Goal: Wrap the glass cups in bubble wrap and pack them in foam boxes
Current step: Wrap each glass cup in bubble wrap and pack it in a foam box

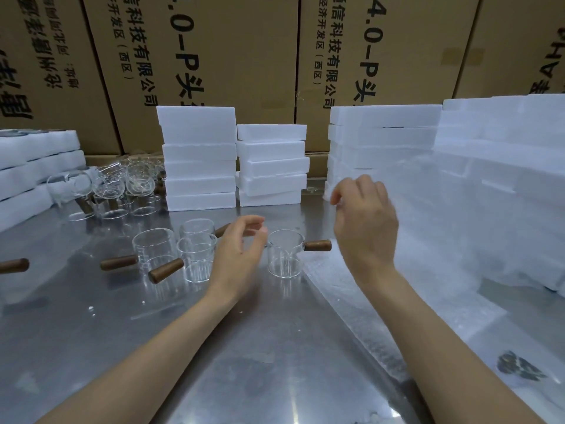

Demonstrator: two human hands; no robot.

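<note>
A clear glass cup (284,257) with a brown wooden handle pointing right stands on the metal table. My left hand (241,252) hovers just left of it with its fingers loosely curved, holding nothing. My right hand (363,221) is raised to the cup's right and pinches the upper edge of a hazy sheet of bubble wrap (434,234). The sheet hangs down to the table on the right. Three more handled cups (197,258) stand in a group left of my left hand. Stacks of white foam boxes (198,157) stand behind them.
More foam stacks rise at the middle (272,166), the right (382,139) and the far left (30,166). Several glass cups (122,185) crowd the back left. Tall cardboard cartons (214,56) wall off the rear. A loose wooden handle (15,265) shows at the left edge.
</note>
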